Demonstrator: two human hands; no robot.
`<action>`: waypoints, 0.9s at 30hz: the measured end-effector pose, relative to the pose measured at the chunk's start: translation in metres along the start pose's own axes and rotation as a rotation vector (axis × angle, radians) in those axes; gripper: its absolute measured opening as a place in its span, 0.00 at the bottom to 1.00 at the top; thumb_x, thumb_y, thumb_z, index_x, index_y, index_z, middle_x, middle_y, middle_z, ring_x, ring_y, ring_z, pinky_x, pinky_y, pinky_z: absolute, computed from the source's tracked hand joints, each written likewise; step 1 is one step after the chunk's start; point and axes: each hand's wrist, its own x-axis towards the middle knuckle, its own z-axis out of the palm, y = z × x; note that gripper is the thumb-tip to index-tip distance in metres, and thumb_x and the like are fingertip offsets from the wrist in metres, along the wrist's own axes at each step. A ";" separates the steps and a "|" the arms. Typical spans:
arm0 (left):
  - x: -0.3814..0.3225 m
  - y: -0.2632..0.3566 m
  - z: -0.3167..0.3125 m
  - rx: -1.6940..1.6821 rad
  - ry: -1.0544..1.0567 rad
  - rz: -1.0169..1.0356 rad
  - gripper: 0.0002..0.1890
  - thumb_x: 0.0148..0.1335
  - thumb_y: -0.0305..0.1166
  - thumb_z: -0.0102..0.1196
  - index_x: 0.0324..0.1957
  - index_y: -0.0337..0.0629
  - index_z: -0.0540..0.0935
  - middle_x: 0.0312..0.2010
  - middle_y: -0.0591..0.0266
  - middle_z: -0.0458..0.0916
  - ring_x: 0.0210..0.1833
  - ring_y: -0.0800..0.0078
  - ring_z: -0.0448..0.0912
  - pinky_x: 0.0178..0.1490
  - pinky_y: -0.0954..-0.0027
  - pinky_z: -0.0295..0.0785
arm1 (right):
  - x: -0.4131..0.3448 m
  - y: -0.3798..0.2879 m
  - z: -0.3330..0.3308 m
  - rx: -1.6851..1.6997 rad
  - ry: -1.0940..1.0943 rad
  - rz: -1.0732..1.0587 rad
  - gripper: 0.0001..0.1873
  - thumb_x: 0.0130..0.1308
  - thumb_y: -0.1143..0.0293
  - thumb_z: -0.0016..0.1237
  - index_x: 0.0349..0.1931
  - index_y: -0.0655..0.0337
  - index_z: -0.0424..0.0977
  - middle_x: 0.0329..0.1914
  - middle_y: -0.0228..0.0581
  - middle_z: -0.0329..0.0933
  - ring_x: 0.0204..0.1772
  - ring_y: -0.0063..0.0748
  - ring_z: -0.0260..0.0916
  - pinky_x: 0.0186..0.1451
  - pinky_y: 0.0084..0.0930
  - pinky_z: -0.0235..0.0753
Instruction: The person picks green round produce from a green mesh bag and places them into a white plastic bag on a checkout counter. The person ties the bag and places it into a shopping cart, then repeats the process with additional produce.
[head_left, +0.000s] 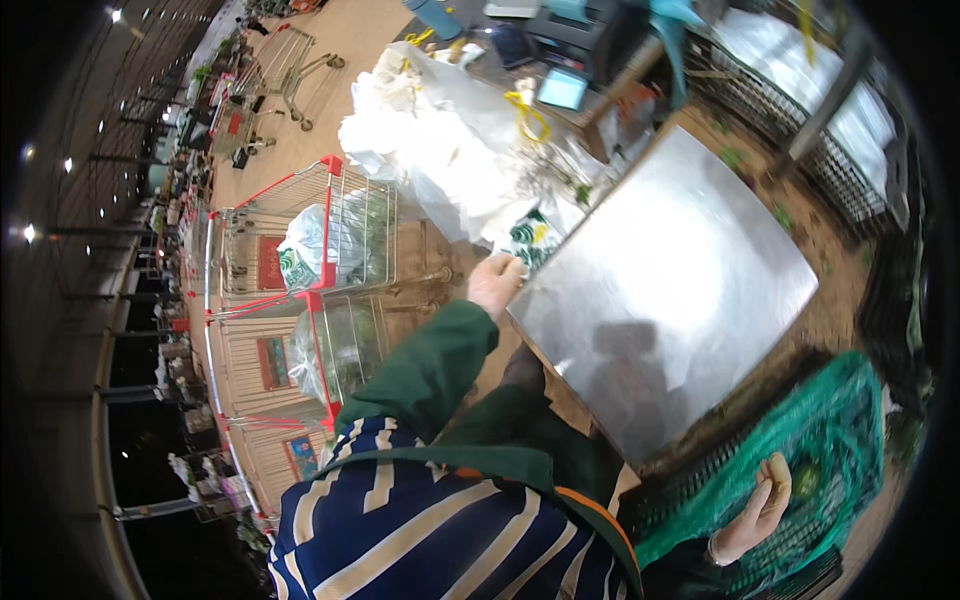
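Note:
My left hand (497, 285) is at the left edge of the metal tabletop (675, 277). Its curled fingers pinch the lower corner of a white plastic bag (531, 238) with green and yellow print. Down at the right, my right hand (754, 514) is over a green mesh sack (847, 420) that lies across a dark plastic crate (694, 480). Its fingers are extended and nothing shows in them. Close beside the fingertips, a round green vegetable (808, 480) sits in the mesh. The smooth metal top carries a bright glare.
A large heap of white plastic bags (442, 135) lies beyond my left hand. Wire shopping carts (330, 225) with bagged greens stand at the left. Behind the metal top are a lit screen (562, 88) and a blue bottle (433, 19). Black crates (810, 120) line the upper right.

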 end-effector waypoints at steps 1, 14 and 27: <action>0.028 -0.017 -0.025 0.188 0.200 0.253 0.17 0.65 0.42 0.56 0.36 0.36 0.85 0.29 0.54 0.84 0.33 0.63 0.82 0.41 0.62 0.75 | 0.002 -0.013 0.025 0.019 -0.050 -0.015 0.18 0.77 0.72 0.40 0.60 0.76 0.68 0.61 0.49 0.73 0.61 0.39 0.72 0.66 0.31 0.69; 0.244 -0.163 0.062 0.717 -0.135 0.123 0.17 0.54 0.46 0.64 0.33 0.40 0.87 0.32 0.52 0.86 0.39 0.53 0.85 0.44 0.54 0.77 | -0.017 -0.119 0.342 -0.212 -0.415 0.268 0.10 0.72 0.73 0.48 0.48 0.69 0.76 0.47 0.39 0.77 0.49 0.30 0.75 0.57 0.25 0.73; 0.177 -0.178 -0.056 0.686 -0.393 0.319 0.20 0.63 0.51 0.56 0.29 0.44 0.86 0.26 0.54 0.84 0.33 0.52 0.83 0.39 0.52 0.75 | 0.016 -0.120 0.423 -0.366 -0.983 -0.183 0.12 0.68 0.74 0.50 0.50 0.67 0.77 0.48 0.43 0.78 0.51 0.34 0.77 0.56 0.25 0.74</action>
